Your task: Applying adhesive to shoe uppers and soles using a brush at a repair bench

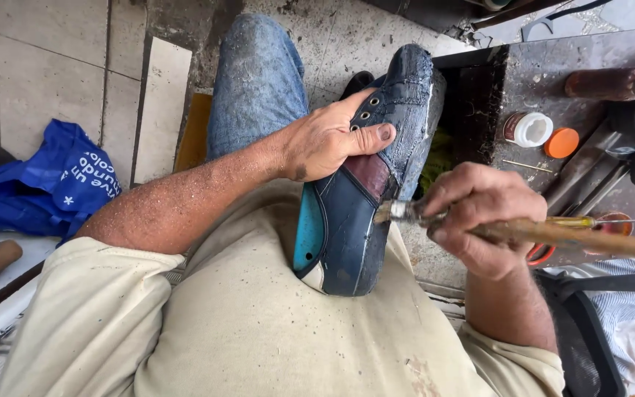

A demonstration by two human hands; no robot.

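A dark blue shoe (pixel 354 213) with a maroon side patch and a turquoise lining rests heel-down against my chest, toe pointing away. My left hand (pixel 332 136) grips its upper by the eyelets, thumb across the tongue. My right hand (pixel 475 217) holds a long wooden-handled brush (pixel 553 234). The brush's metal ferrule and bristles touch the shoe's side just below the maroon patch.
A dark, stained workbench (pixel 553 81) stands to the right with a small open white jar (pixel 529 129), an orange lid (pixel 561 142), a thin screwdriver and a wooden tool. A blue bag (pixel 38 187) lies on the tiled floor at left. My jeans-clad knee is behind the shoe.
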